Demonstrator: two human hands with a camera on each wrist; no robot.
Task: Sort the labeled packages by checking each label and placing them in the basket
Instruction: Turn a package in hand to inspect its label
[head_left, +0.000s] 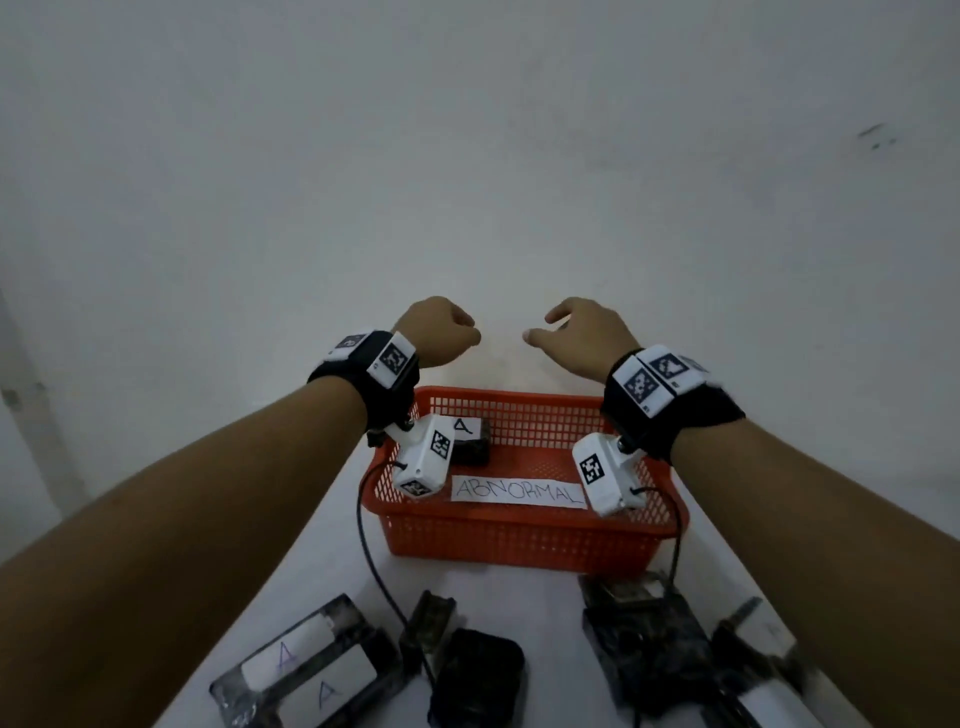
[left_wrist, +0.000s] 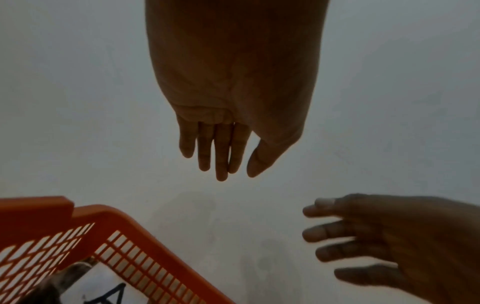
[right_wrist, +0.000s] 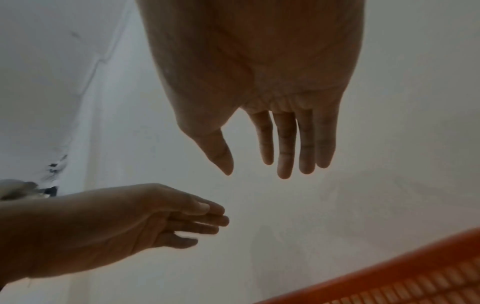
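An orange mesh basket (head_left: 519, 540) with a paper tag reading ABNORMAL (head_left: 517, 491) stands mid-table. One dark package with an A label (head_left: 470, 439) lies in its far left corner; its white label (left_wrist: 103, 288) shows under the rim (left_wrist: 124, 218). Both hands hover beyond the basket's far side, empty. My left hand (head_left: 441, 332) hangs with straight, relaxed fingers (left_wrist: 221, 156). My right hand (head_left: 576, 335) is the same, fingers (right_wrist: 285, 144) straight and thumb apart. Each hand appears in the other's wrist view: right hand (left_wrist: 384, 242), left hand (right_wrist: 145, 222).
Near the front edge lie several dark packages: two with white A labels at the left (head_left: 306, 670), a plain black one (head_left: 478, 680) in the middle, and more at the right (head_left: 654, 639). Cables (head_left: 374, 561) run from the wrist cameras. A white wall rises behind the table.
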